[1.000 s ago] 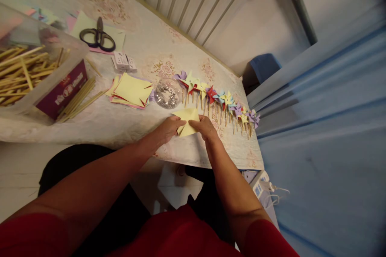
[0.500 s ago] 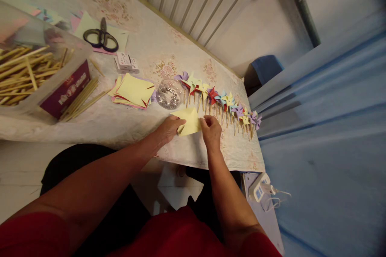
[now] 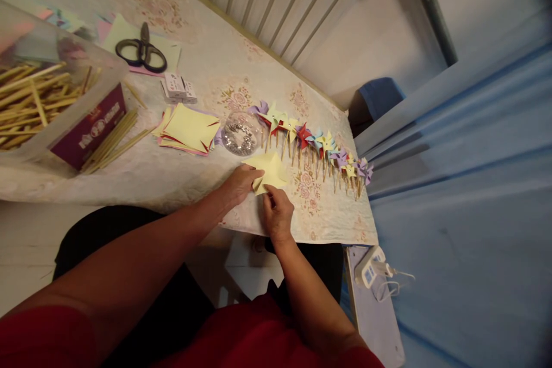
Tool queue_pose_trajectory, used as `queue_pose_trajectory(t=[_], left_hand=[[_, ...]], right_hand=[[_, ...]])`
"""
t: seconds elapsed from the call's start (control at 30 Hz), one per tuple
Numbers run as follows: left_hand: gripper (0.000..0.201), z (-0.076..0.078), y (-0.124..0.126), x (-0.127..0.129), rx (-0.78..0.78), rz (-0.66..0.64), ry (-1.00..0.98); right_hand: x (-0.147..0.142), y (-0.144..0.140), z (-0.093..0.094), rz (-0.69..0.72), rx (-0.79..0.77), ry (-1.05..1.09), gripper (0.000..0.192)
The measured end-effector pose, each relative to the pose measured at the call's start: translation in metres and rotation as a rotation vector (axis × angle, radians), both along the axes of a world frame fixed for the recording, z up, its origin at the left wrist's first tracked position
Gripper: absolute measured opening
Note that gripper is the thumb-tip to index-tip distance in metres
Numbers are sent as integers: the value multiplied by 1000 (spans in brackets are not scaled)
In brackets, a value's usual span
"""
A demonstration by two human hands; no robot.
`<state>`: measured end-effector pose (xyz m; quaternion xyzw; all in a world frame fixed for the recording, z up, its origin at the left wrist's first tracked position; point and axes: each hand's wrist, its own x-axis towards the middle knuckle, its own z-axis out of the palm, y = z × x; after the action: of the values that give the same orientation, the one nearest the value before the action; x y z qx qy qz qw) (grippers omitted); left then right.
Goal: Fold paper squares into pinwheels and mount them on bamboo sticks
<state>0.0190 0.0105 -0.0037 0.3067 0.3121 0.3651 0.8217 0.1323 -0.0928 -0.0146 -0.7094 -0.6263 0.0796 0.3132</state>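
A yellow paper square (image 3: 272, 169) with cut slits is held just above the table's front part. My left hand (image 3: 242, 183) pinches its left side, thumb on top. My right hand (image 3: 277, 211) has its fingertips closed on the paper's lower corner. Just beyond the paper stands a round clear dish (image 3: 240, 134) of small shiny metal pins. To its right lies a row of finished paper pinwheels (image 3: 304, 137) on sticks, in several colours. Left of the dish rests a stack of cut paper squares (image 3: 190, 127), yellow on top.
A clear plastic box (image 3: 38, 141) full of wooden sticks stands at the left, with loose sticks (image 3: 112, 141) beside it. Scissors (image 3: 141, 52) lie on paper sheets behind small white boxes (image 3: 177, 87). A power strip (image 3: 370, 267) sits at the lower right, near a blue curtain (image 3: 457, 195).
My right hand has moved from the paper's right side down and left to its lower corner. My left hand keeps its hold on the paper's left side.
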Motion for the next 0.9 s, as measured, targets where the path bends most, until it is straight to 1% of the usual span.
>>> queue_pose_trajectory(t=[0.1, 0.23, 0.3, 0.4, 0.53, 0.67, 0.77, 0.9], left_hand=[[6, 0, 0, 0, 16, 5, 4], [12, -1, -1, -1, 74, -50, 56], [14, -3, -1, -1, 91, -61, 55], [11, -4, -1, 0, 97, -29, 50], [9, -4, -1, 2, 83, -14, 59], [7, -4, -2, 3, 70, -13, 29], [8, -1, -2, 3, 93, -8, 2], [7, 4, -4, 1, 90, 15, 26]], right_hand=[[-4, 7, 3, -90, -50, 138, 30], [-13, 15, 9, -253, -144, 448, 30], [-17, 19, 13, -297, -165, 578, 32], [-20, 22, 18, -316, -161, 690, 34], [-22, 25, 19, -334, -125, 716, 29], [-20, 29, 15, -361, -128, 649, 24], [-18, 32, 13, -367, -121, 602, 23], [-16, 35, 12, -379, -106, 559, 21]])
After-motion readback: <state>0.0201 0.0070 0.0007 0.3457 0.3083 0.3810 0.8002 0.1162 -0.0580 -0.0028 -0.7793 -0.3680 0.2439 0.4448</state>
